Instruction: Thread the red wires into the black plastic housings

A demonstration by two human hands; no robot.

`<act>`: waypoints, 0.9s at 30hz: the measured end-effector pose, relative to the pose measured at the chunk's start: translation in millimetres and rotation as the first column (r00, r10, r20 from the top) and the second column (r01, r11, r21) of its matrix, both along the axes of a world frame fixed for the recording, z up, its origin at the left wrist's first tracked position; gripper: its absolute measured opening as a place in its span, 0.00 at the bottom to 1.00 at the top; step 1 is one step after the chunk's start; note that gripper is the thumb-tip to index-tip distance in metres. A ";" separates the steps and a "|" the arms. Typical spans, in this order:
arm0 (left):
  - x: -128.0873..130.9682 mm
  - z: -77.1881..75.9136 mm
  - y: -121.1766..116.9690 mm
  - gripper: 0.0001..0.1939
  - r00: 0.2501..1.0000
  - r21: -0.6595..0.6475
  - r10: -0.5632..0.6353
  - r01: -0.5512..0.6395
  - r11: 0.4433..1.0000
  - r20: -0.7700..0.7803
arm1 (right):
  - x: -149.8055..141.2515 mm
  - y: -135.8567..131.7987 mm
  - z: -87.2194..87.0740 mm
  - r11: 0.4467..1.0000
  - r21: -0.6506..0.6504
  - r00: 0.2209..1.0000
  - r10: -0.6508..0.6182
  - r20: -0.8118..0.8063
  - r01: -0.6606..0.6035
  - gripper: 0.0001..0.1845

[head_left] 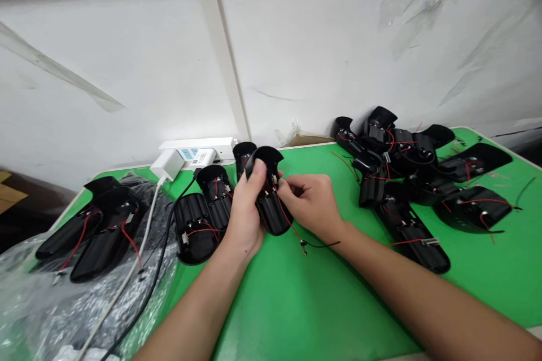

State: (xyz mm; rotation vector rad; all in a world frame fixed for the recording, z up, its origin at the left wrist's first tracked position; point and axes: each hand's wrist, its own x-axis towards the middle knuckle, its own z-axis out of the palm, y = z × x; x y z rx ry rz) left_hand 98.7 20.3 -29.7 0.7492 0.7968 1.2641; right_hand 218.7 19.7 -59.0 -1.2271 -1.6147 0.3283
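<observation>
My left hand [245,208] is wrapped round a black plastic half-shell [271,203], holding it up over the green table [296,304]. My right hand [311,203] is closed in a pinch at the shell's inner side, where red and black wires [296,234] trail out and hang down to the table. What the right fingertips pinch is too small to make out. Three similar shells [207,208] lie just left of my left hand.
A heap of several black shells with red wires [423,180] lies at the right. Two more shells [97,231] rest on a plastic bag [51,299] at the left. A white power strip [195,152] with a charger and cables sits against the white wall.
</observation>
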 end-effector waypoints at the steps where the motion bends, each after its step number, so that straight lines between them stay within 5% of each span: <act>1: 0.3 0.1 0.0 0.31 1.000 0.003 -0.002 0.002 1.000 0.026 | -0.4 -0.1 0.1 1.000 -0.011 1.000 0.002 -0.014 -0.002 0.23; 10: -1.4 3.9 3.4 0.33 0.999 -0.089 0.052 -0.052 0.995 0.002 | -1.9 -2.6 -0.9 0.999 -0.010 0.997 0.051 0.051 -0.050 0.21; 27: -1.6 -1.1 5.0 0.27 0.981 -0.033 0.175 -0.178 0.983 -0.085 | 1.8 -0.4 -2.6 0.986 -0.048 0.972 0.167 0.163 -0.161 0.21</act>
